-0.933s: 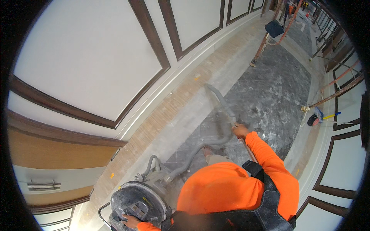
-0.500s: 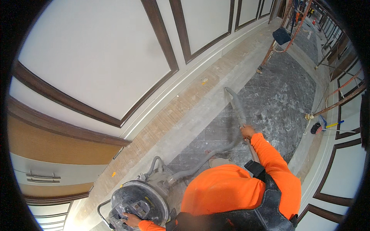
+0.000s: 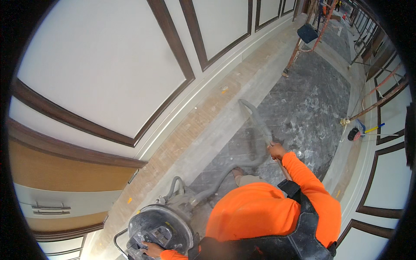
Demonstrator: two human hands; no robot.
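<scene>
My right hand point(image 3: 276, 151) is closed round a grey vacuum hose point(image 3: 258, 122) together with a wooden pole point(image 3: 284, 170). The hose's far end bends down onto the pale floor border near the left wall. From my hand, the hose loops back to a dusty industrial vacuum cleaner point(image 3: 161, 216) at the lower left. Its lid is dark and round. My left hand point(image 3: 152, 250) has its fingers curled on top of the lid, at what looks like a dark handle, partly hidden.
Dusty dark floor tiles point(image 3: 310, 104) run down the corridor between pale borders. A panelled white wall point(image 3: 108, 65) follows the left side. Orange scaffold frames point(image 3: 291, 60) stand ahead and at the right, near a brush point(image 3: 354, 134). A wooden cabinet point(image 3: 65, 171) is at left.
The hose end has swung left, farther onto the pale border, and my right hand has shifted slightly left. My left hand stays on the vacuum cleaner. The view has shifted a little.
</scene>
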